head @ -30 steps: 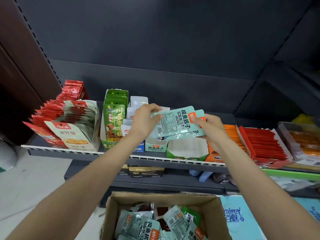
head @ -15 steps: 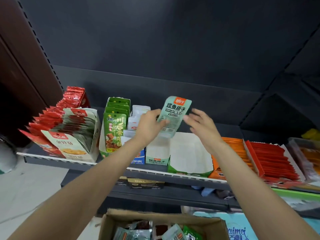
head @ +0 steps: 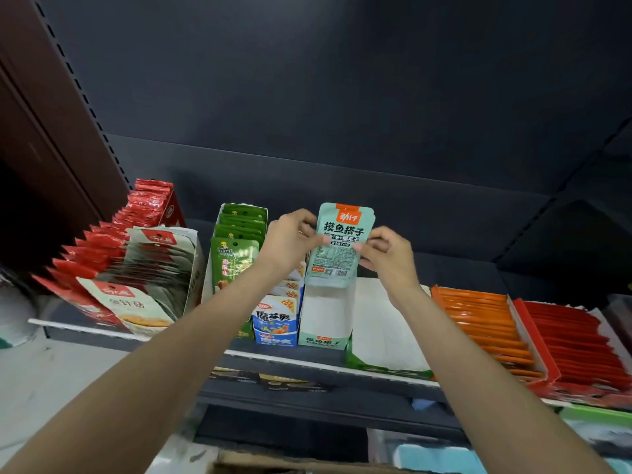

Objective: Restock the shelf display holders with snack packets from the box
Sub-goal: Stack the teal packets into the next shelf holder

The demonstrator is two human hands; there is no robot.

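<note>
Above the mint display holder (head: 325, 323) – both hands pinch one upright mint snack packet (head: 337, 248). Left hand (head: 290, 242) fingers grip its left edge; right hand (head: 386, 258) fingers grip its right.

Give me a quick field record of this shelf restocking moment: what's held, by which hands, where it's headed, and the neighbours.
held item: mint-green snack packet, upright
left hand: pinches packet's left edge
right hand: pinches packet's right edge
below packet: white display holder, looks empty
left neighbour: blue-and-white packets
right: orange packets
</note>
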